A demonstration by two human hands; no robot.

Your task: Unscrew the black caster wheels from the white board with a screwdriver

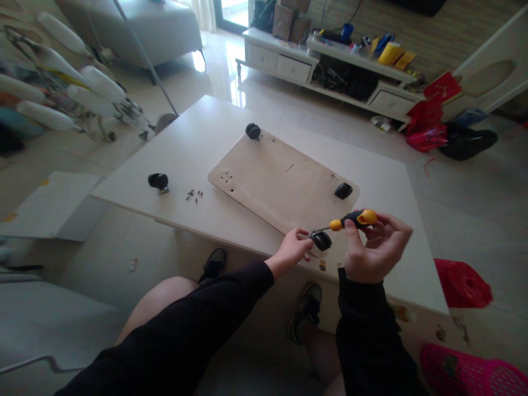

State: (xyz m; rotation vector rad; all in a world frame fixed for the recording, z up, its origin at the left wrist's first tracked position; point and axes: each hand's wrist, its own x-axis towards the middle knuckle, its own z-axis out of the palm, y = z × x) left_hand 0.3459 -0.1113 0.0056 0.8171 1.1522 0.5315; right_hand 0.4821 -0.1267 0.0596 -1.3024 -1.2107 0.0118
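My right hand [373,250] is closed around the yellow-and-black handle of a screwdriver [358,219]. Its shaft slants left and down to the base of a black caster wheel [321,240] at the near right corner of a beige board [276,176]. At that same caster, my left hand [293,250] is closed with its fingertips against the base; the exact contact is partly hidden. Two more casters stand on the board, one at the far corner [253,131] and one at the right corner [343,191]. Screw holes [226,177] show at the left corner.
The board lies on a white table [173,143]. Left of it are a loose caster [159,181] and several small screws [193,194]. A red stool [464,283] and a pink basket [474,371] stand on the right. A low white cabinet [280,63] is behind.
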